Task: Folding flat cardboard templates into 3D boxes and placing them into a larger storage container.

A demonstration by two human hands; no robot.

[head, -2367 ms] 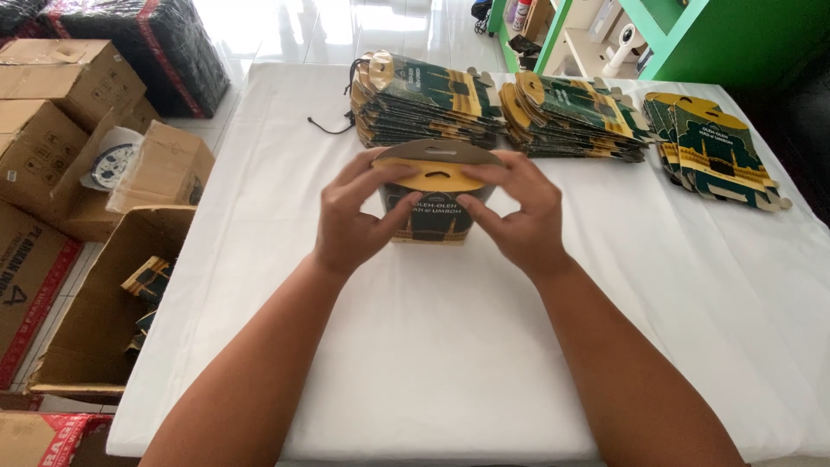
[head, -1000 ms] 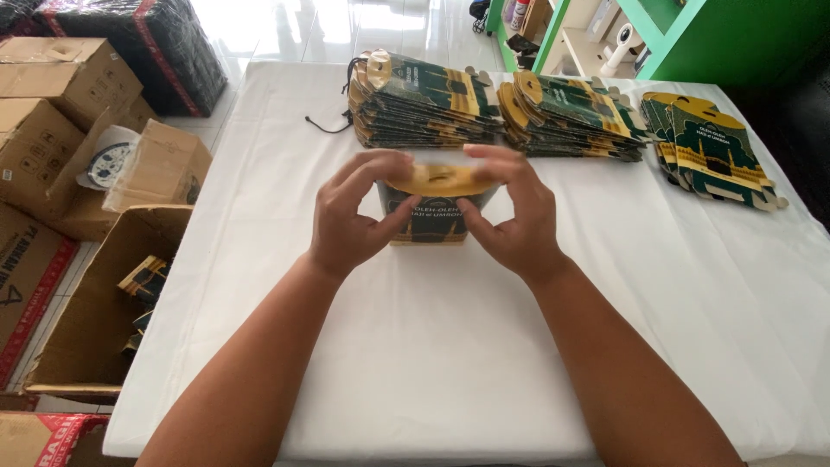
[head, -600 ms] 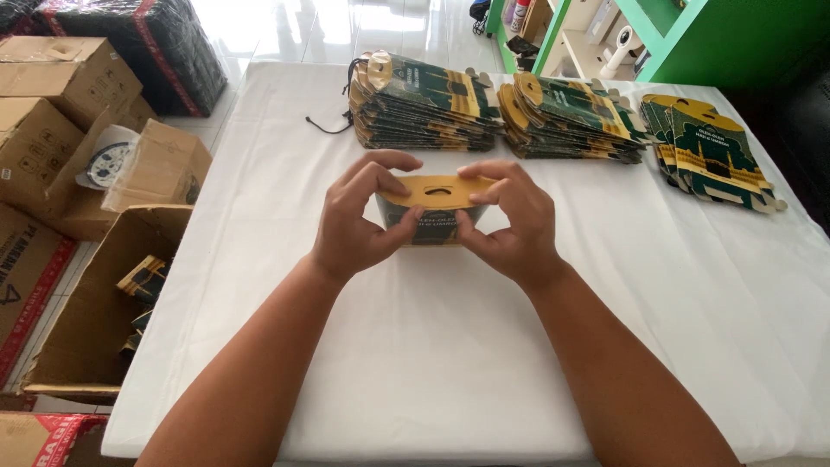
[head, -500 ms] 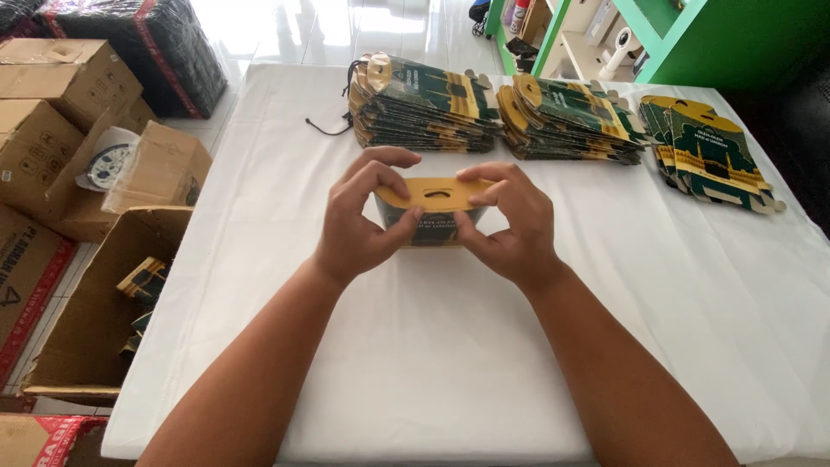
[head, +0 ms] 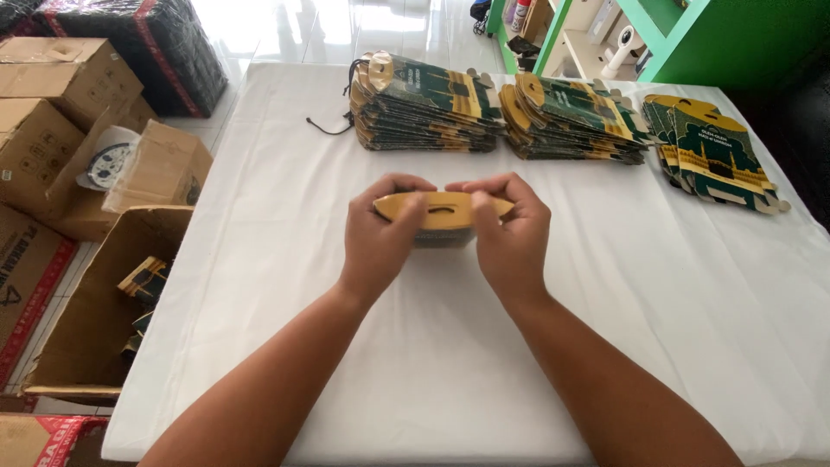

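Observation:
A small dark green and gold cardboard box (head: pixel 443 212) with a slotted gold handle flap sits low on the white table (head: pixel 657 311), gripped from both sides. My left hand (head: pixel 380 233) holds its left end with the thumb over the flap. My right hand (head: pixel 510 229) clasps the right end, fingers curled over the top. Most of the box's body is hidden behind my hands.
Three stacks of flat green and gold box blanks (head: pixel 424 104) (head: pixel 571 108) (head: pixel 713 151) lie along the far edge. A black cord (head: pixel 324 130) rests by the left stack. An open carton (head: pixel 95 311) and more cartons (head: pixel 52 112) stand on the floor at the left.
The box has been pressed down and tipped, so its gold handle flap now faces up. Both hands slid closer over the flap's ends.

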